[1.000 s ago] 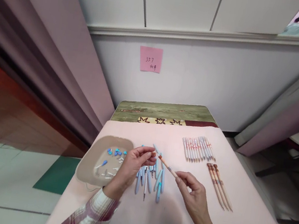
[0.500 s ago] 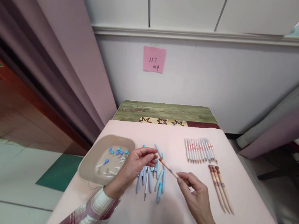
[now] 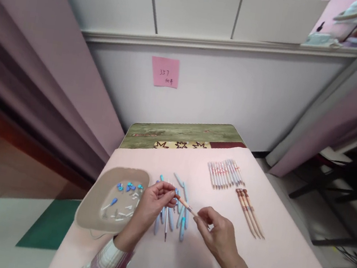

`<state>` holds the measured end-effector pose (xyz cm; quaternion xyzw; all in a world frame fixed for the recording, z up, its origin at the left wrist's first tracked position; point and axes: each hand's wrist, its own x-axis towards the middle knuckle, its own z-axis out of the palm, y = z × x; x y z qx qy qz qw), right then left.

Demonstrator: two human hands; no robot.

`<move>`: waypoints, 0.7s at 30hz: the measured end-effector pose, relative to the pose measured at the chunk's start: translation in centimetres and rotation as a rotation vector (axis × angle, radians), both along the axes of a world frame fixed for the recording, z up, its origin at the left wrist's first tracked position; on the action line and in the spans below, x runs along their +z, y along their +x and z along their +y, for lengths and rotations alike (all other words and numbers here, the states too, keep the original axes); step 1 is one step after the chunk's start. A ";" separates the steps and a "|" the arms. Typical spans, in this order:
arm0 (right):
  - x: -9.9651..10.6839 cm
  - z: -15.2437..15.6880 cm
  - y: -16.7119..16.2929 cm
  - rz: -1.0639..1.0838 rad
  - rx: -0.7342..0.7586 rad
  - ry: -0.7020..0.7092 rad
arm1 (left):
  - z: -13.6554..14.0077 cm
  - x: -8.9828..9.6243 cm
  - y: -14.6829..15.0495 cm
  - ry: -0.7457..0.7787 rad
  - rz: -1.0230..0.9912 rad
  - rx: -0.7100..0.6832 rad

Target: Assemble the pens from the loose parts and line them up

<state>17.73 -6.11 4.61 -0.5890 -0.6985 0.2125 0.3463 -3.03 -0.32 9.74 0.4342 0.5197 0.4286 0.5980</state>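
A slim pen (image 3: pixel 184 203) with a cream barrel and a brown end is held slantwise between my two hands above the table. My left hand (image 3: pixel 157 200) pinches its brown end between thumb and fingertips. At the lower right end, the thumb and index finger of my right hand (image 3: pixel 217 231) grip the pale barrel; the tip is hidden there. Under and beside my left hand lies a loose heap of light blue pen barrels (image 3: pixel 182 228), with a thin refill (image 3: pixel 166 228) among them. Part of this heap is hidden by the hand.
Left of the heap stands a beige bin (image 3: pixel 88 210) holding small blue and clear pieces. Toward the right lies a row of several white patterned pens (image 3: pixel 224 174), with three cream pens with brown ends (image 3: pixel 249 214) nearer me. A pink note (image 3: pixel 165 73) is on the wall.
The view has turned to the right, so everything sits further left. Both hands still hold the pen, with my right fingers now closer to my left hand along it.
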 end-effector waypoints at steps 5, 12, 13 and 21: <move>0.4 -0.5 0.4 -0.040 -0.083 0.092 | -0.6 -0.4 1.1 -0.005 -0.016 -0.005; -1.8 -2.3 5.0 -0.114 -0.333 0.124 | -2.6 -1.5 2.2 -0.089 0.000 -0.067; -2.3 -2.5 6.0 -0.150 -0.407 0.105 | -3.0 -1.7 2.2 -0.103 0.009 -0.097; -5.2 -2.4 10.8 -0.454 -0.689 -0.083 | -4.8 -3.3 2.2 -0.130 0.008 -0.174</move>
